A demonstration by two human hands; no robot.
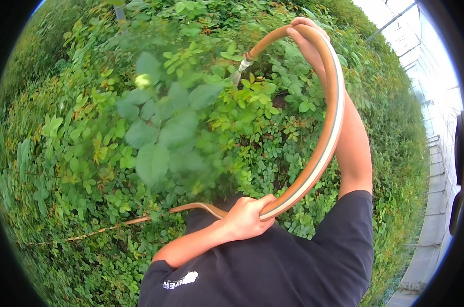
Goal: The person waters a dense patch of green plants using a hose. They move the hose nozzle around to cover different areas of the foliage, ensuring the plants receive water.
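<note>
An orange-brown garden hose (333, 115) with a pale stripe arcs in front of me. My left hand (247, 218) is closed around it near my chest. Farther out, at the top of the arc, my right hand (307, 34) grips the same hose with the arm stretched forward. Beyond that hand the hose bends down to the left and ends in a pale fitting (244, 65), from which what looks like water comes out over the leaves. Behind my left hand the hose runs off to the left and partly disappears among the foliage.
Dense leafy bushes (255, 153), which look like rose plants, surround me. A blurred leafy stem with a pale green bud (142, 81) stands close to the camera. A metal post (119, 13) rises at the upper left. Greenhouse framing (393, 21) and pale sheeting (427, 230) line the right side.
</note>
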